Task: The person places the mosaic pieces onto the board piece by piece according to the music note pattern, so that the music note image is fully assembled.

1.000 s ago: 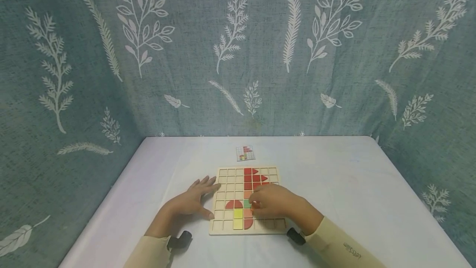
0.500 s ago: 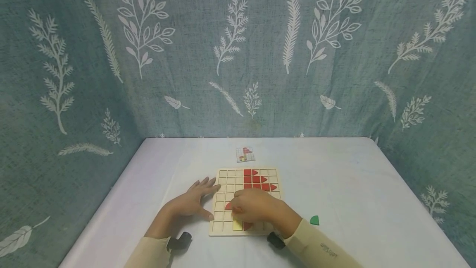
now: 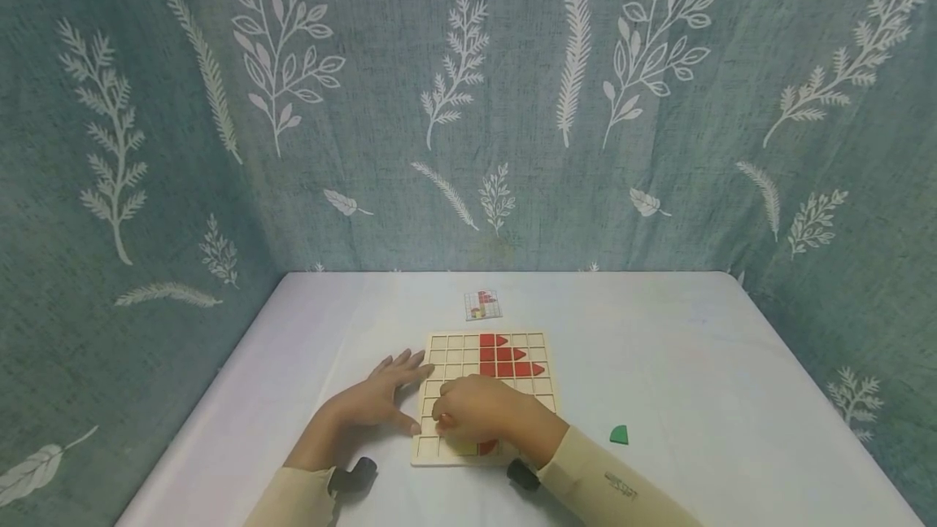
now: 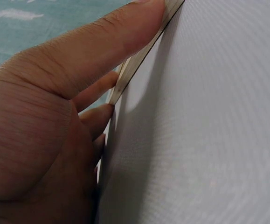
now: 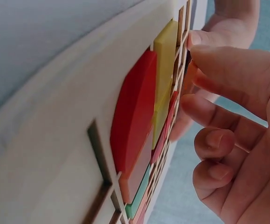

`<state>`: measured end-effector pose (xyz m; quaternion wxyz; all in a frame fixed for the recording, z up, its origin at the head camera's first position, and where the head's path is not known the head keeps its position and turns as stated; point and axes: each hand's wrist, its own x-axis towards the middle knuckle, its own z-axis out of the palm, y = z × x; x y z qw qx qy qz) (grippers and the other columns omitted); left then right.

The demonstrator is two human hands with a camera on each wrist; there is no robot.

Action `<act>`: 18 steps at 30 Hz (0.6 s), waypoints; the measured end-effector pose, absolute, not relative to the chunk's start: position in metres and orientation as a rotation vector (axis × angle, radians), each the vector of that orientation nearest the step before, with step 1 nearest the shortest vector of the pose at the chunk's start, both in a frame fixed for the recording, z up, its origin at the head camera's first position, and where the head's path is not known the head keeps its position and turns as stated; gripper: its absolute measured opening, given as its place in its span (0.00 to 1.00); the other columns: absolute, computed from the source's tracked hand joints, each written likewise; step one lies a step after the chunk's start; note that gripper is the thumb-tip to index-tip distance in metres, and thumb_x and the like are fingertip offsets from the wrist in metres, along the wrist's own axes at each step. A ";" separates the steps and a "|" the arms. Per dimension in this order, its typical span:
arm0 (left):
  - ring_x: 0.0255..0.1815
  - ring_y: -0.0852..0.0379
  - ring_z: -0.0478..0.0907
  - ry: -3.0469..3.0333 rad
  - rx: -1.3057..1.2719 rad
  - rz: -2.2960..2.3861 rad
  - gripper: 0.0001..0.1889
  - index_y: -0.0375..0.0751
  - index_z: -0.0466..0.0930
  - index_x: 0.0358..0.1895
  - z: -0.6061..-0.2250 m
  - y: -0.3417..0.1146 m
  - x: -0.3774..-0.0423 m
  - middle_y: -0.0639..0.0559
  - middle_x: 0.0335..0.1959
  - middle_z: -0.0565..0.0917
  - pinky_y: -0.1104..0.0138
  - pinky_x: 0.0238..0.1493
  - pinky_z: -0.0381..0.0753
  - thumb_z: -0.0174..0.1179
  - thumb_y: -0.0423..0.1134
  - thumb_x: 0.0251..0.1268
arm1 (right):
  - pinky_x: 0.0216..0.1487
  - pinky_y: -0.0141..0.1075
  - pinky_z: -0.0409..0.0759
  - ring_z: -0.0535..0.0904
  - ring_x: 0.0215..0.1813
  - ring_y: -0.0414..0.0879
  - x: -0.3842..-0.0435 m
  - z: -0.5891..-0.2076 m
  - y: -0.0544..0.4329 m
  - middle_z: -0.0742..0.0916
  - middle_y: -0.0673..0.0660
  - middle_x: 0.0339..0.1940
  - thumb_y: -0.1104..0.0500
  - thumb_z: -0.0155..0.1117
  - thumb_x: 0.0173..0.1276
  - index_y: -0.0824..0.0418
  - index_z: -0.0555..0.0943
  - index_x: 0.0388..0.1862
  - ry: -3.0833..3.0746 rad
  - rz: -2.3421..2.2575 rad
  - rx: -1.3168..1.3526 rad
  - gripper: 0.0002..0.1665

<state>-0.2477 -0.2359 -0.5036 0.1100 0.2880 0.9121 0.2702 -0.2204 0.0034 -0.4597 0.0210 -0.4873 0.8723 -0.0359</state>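
A wooden grid board (image 3: 446, 364) lies on the table with flat coloured pieces in its cells. My left hand (image 3: 376, 397) rests at its left edge, fingers spread; in the left wrist view the thumb (image 4: 102, 44) touches the board's edge. My right hand (image 3: 479, 409) is over the lower left of the board and pinches a small orange piece (image 5: 189, 77) between thumb and index finger. The piece's exact shape is hidden. Red pieces (image 3: 505, 368) form rows at the board's upper right. A red quarter-circle (image 5: 135, 112) and yellow squares (image 5: 165, 56) sit in lower cells.
Behind the board lies a small card (image 3: 482, 305) printed with a coloured grid pattern. A green quarter-circle piece (image 3: 619, 434) lies on the white table (image 3: 659, 364) beside my right forearm. Patterned curtains (image 3: 381, 104) hang round the table.
My right hand has moved left across the board with the orange piece, from the middle columns to the lower left. The green piece on the table has come into view. My left hand stays put.
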 end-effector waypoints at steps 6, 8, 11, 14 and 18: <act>0.78 0.41 0.36 2.688 0.859 0.775 0.56 0.47 0.62 0.74 -0.504 -0.236 -0.249 0.43 0.78 0.50 0.44 0.73 0.32 0.74 0.63 0.37 | 0.38 0.25 0.75 0.70 0.29 0.32 -0.223 -0.460 0.002 0.77 0.38 0.27 0.50 0.67 0.65 0.46 0.88 0.35 2.698 -0.097 -1.565 0.05; 0.78 0.40 0.37 2.692 0.868 0.780 0.56 0.45 0.62 0.74 -0.503 -0.236 -0.249 0.42 0.78 0.50 0.44 0.73 0.32 0.74 0.63 0.37 | 0.37 0.25 0.74 0.70 0.29 0.32 -0.223 -0.460 0.002 0.76 0.38 0.26 0.50 0.67 0.65 0.46 0.88 0.34 2.696 -0.092 -1.571 0.05; 0.78 0.39 0.37 2.693 0.874 0.782 0.56 0.45 0.62 0.74 -0.503 -0.235 -0.249 0.42 0.78 0.50 0.44 0.73 0.33 0.74 0.63 0.37 | 0.40 0.25 0.76 0.71 0.31 0.32 -0.223 -0.460 0.002 0.78 0.38 0.27 0.50 0.67 0.65 0.45 0.89 0.35 2.700 -0.065 -1.557 0.05; 0.77 0.39 0.37 2.691 0.869 0.787 0.57 0.45 0.62 0.74 -0.503 -0.235 -0.249 0.41 0.78 0.50 0.43 0.73 0.33 0.74 0.63 0.36 | 0.41 0.26 0.76 0.71 0.32 0.32 -0.223 -0.460 0.002 0.79 0.38 0.29 0.49 0.66 0.65 0.44 0.89 0.37 2.699 -0.057 -1.519 0.06; 0.77 0.38 0.38 2.697 0.877 0.784 0.56 0.44 0.62 0.74 -0.504 -0.235 -0.249 0.40 0.77 0.51 0.43 0.73 0.33 0.74 0.62 0.36 | 0.42 0.27 0.77 0.72 0.32 0.32 -0.222 -0.460 0.001 0.79 0.38 0.29 0.49 0.65 0.66 0.44 0.89 0.37 2.692 -0.059 -1.514 0.07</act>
